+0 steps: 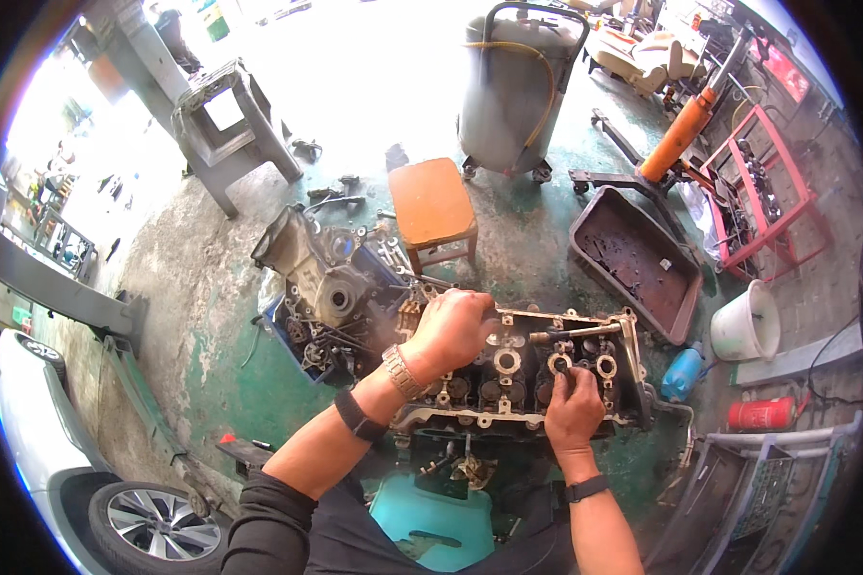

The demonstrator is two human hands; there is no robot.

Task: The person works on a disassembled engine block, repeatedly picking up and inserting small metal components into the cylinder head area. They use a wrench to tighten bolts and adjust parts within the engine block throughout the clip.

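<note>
A greasy engine cylinder head (523, 369) lies in front of me, with round valve pockets in rows. My left hand (451, 331) rests closed on its upper left end, gripping the casting; a metal watch and a dark band sit on that wrist. My right hand (573, 402) is on the lower right part, fingers pinched around a small part at one valve pocket (558, 364). What the fingertips hold is too small to tell. A metal rod-like tool (571, 333) lies across the head just above my right hand.
A timing cover and engine parts (331, 287) are piled to the left. An orange stool (433, 206), grey drum on wheels (518, 86), rusty drain tray (638, 259), white bucket (748, 324), blue bottle (683, 372), red extinguisher (762, 414), teal stool (431, 522), car wheel (153, 522).
</note>
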